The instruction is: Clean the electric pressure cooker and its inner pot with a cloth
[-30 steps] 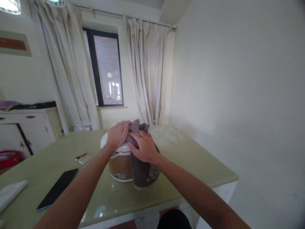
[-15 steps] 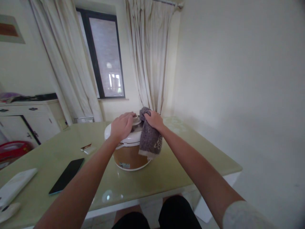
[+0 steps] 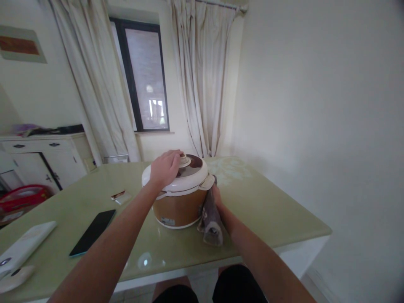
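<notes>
A round electric cooker [image 3: 179, 206] with a brown body, a white rim and side handles stands on the table. Its lid [image 3: 191, 170] is on, with a dark see-through middle and a pale knob. My left hand [image 3: 166, 168] lies over the left of the lid, its fingers curled at the knob. Down at the cooker's right side, below the handle, my right hand [image 3: 216, 195] presses a grey-brown towel [image 3: 211, 221] against the wall. The towel hangs to the tabletop. Most of my right fingers are hidden behind the towel and the cooker.
A black phone [image 3: 93, 232] lies on the green tabletop [image 3: 271, 210], left of the cooker. Near it are a small packet [image 3: 122, 197], a white box-like device [image 3: 27, 244] and a rounded white item [image 3: 15, 278]. A wall [image 3: 315, 126] rises at the right.
My right hand and the towel have gone from the lid's top down to the cooker's right side. My left hand stays at the knob. The view has shifted slightly.
</notes>
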`<state>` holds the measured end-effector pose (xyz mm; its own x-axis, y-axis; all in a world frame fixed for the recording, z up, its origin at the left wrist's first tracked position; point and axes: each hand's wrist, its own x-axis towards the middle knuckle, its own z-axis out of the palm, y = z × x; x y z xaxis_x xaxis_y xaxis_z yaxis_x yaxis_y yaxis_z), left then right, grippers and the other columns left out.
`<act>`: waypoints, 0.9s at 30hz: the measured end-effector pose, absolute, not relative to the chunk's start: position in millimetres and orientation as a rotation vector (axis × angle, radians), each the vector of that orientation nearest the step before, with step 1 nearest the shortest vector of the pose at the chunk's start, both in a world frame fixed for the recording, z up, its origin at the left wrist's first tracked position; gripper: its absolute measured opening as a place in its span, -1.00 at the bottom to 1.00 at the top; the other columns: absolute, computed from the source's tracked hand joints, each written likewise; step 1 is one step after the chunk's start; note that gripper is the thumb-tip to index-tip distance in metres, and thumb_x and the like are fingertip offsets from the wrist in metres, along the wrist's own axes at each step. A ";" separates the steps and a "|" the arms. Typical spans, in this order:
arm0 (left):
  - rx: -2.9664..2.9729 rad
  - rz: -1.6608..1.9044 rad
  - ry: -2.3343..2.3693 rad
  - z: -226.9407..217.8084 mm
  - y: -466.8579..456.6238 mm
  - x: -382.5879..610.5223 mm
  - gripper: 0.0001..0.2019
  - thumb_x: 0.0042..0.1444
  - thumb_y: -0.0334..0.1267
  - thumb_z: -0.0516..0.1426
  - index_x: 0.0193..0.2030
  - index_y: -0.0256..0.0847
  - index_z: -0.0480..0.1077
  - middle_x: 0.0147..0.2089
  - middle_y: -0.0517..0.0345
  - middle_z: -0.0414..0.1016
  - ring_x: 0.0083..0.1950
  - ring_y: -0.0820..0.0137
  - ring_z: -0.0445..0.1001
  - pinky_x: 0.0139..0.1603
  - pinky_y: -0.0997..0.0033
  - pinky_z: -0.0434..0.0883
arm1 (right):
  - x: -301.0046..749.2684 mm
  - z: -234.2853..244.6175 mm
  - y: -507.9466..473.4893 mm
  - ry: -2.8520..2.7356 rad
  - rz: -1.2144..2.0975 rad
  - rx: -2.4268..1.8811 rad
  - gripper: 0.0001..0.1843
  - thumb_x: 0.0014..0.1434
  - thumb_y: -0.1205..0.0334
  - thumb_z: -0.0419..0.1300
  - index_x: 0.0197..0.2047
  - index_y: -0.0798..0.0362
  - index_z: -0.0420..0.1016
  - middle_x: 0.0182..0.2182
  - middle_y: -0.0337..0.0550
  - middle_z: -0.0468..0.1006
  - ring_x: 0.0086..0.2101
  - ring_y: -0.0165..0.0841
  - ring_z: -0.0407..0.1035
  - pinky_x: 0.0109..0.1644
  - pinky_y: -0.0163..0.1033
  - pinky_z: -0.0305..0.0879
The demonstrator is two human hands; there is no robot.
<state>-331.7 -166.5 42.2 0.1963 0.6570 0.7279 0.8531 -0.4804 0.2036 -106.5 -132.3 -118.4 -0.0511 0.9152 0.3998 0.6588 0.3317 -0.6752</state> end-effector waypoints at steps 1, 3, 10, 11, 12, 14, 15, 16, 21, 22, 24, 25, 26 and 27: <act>-2.222 -1.153 -1.450 42.4 -166.5 -331.5 -0.50 0.50 -0.13 -0.20 0.13 -0.07 0.56 0.24 0.14 0.61 0.25 0.22 0.54 0.30 0.18 0.42 | -111.4 -131.5 -141.2 -1.726 0.413 -1.455 -0.57 0.52 0.12 -0.01 0.29 -0.01 0.51 0.07 0.06 0.65 0.09 -0.03 0.55 0.12 0.03 0.51; -2.217 -1.147 -1.464 43.0 -166.9 -331.0 -0.50 0.50 -0.13 -0.20 0.12 -0.07 0.56 0.23 0.15 0.61 0.24 0.22 0.54 0.28 0.19 0.43 | -125.7 -155.9 -159.0 -1.579 0.434 -1.537 -0.40 0.53 0.17 -0.24 0.43 0.13 0.37 0.16 0.21 0.59 0.22 0.02 0.47 0.20 0.09 0.47; -2.223 -1.127 -1.464 43.6 -168.6 -332.1 -0.50 0.49 -0.12 -0.21 0.15 -0.07 0.55 0.24 0.14 0.60 0.26 0.20 0.52 0.30 0.17 0.41 | -199.6 -217.4 -227.1 -1.329 0.208 -1.418 -0.27 0.51 0.01 -0.14 0.55 0.30 0.06 0.41 0.47 0.24 0.43 0.14 0.14 0.39 0.35 0.20; -2.231 -1.128 -1.456 43.2 -168.6 -332.7 -0.49 0.49 -0.11 -0.21 0.15 -0.08 0.55 0.24 0.13 0.60 0.27 0.19 0.52 0.30 0.16 0.41 | -206.5 -218.8 -234.1 -1.378 0.138 -1.356 -0.29 0.50 0.05 -0.11 0.55 0.28 0.07 0.40 0.46 0.24 0.42 0.16 0.14 0.36 0.38 0.22; -2.241 -1.134 -1.448 42.8 -168.5 -333.4 -0.48 0.49 -0.10 -0.22 0.15 -0.10 0.55 0.24 0.11 0.60 0.27 0.19 0.52 0.32 0.15 0.40 | -211.5 -217.6 -239.5 -1.442 0.061 -1.290 -0.31 0.48 0.11 -0.08 0.55 0.26 0.09 0.40 0.45 0.25 0.41 0.18 0.15 0.33 0.38 0.26; -2.260 -1.156 -1.439 41.9 -168.0 -334.9 -0.46 0.49 -0.09 -0.22 0.16 -0.11 0.55 0.25 0.10 0.60 0.29 0.19 0.52 0.34 0.14 0.39 | -217.2 -208.2 -244.6 -1.621 -0.104 -1.146 -0.33 0.42 0.19 0.01 0.53 0.18 0.17 0.42 0.38 0.24 0.39 0.17 0.17 0.28 0.31 0.34; -2.265 -1.167 -1.439 41.4 -167.6 -335.6 -0.46 0.50 -0.08 -0.23 0.16 -0.12 0.55 0.25 0.10 0.60 0.29 0.19 0.51 0.34 0.14 0.39 | -219.0 -201.0 -244.5 -1.732 -0.190 -1.058 -0.35 0.39 0.21 0.06 0.50 0.12 0.26 0.43 0.32 0.25 0.39 0.14 0.18 0.27 0.25 0.37; -2.271 -1.173 -1.437 40.9 -167.1 -336.4 -0.46 0.50 -0.08 -0.23 0.16 -0.12 0.55 0.26 0.11 0.60 0.30 0.19 0.51 0.35 0.13 0.38 | -220.5 -193.1 -242.7 -1.856 -0.282 -0.947 -0.40 0.36 0.22 0.11 0.45 0.05 0.36 0.43 0.23 0.27 0.37 0.10 0.21 0.27 0.20 0.37; -2.287 -1.164 -1.408 38.5 -164.3 -339.5 -0.46 0.50 -0.07 -0.23 0.19 -0.13 0.54 0.28 0.11 0.58 0.31 0.19 0.51 0.37 0.11 0.37 | -219.0 -163.5 -220.4 -2.328 -0.666 -0.336 -0.78 0.38 0.21 0.19 0.01 -0.12 0.65 0.34 -0.17 0.48 0.16 -0.24 0.45 0.34 -0.05 0.32; -2.289 -1.162 -1.402 38.2 -164.1 -339.8 -0.46 0.50 -0.07 -0.23 0.19 -0.12 0.54 0.29 0.11 0.58 0.31 0.19 0.51 0.37 0.11 0.37 | -213.1 -162.2 -215.8 -2.337 -0.684 -0.296 -0.80 0.39 0.19 0.19 -0.04 -0.12 0.65 0.33 -0.21 0.49 0.14 -0.28 0.47 0.33 -0.07 0.32; -2.295 -1.159 -1.392 37.9 -164.0 -339.8 -0.46 0.50 -0.07 -0.23 0.19 -0.11 0.54 0.29 0.12 0.58 0.31 0.21 0.51 0.36 0.13 0.38 | -193.0 -165.0 -207.9 -2.316 -0.659 -0.290 -0.81 0.37 0.14 0.20 -0.04 -0.16 0.64 0.34 -0.27 0.48 0.19 -0.28 0.44 0.34 -0.06 0.31; -2.296 -1.159 -1.390 37.9 -164.2 -339.6 -0.46 0.51 -0.08 -0.23 0.18 -0.10 0.54 0.29 0.13 0.58 0.31 0.21 0.51 0.36 0.13 0.39 | -179.6 -168.8 -204.7 -2.302 -0.628 -0.296 -0.80 0.36 0.11 0.21 -0.03 -0.17 0.64 0.35 -0.27 0.47 0.25 -0.26 0.40 0.36 -0.03 0.29; -2.295 -1.160 -1.392 38.1 -164.4 -339.1 -0.46 0.51 -0.08 -0.23 0.18 -0.09 0.54 0.29 0.13 0.58 0.31 0.22 0.51 0.36 0.14 0.39 | -165.1 -174.1 -202.0 -2.303 -0.589 -0.311 -0.78 0.35 0.08 0.22 -0.01 -0.16 0.64 0.37 -0.23 0.44 0.31 -0.22 0.34 0.39 -0.01 0.26; -2.292 -1.161 -1.397 38.3 -164.8 -338.6 -0.46 0.51 -0.08 -0.23 0.18 -0.09 0.54 0.29 0.13 0.58 0.32 0.22 0.51 0.36 0.14 0.38 | -150.6 -180.3 -199.7 -2.288 -0.536 -0.351 -0.76 0.34 0.05 0.22 0.00 -0.15 0.63 0.39 -0.18 0.43 0.34 -0.20 0.30 0.40 0.00 0.25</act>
<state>-338.6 -164.8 38.3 0.2377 0.6541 0.7180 0.8256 -0.5255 0.2054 -150.6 -199.7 -180.3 -0.6833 0.0883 0.7248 0.4012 0.8748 0.2717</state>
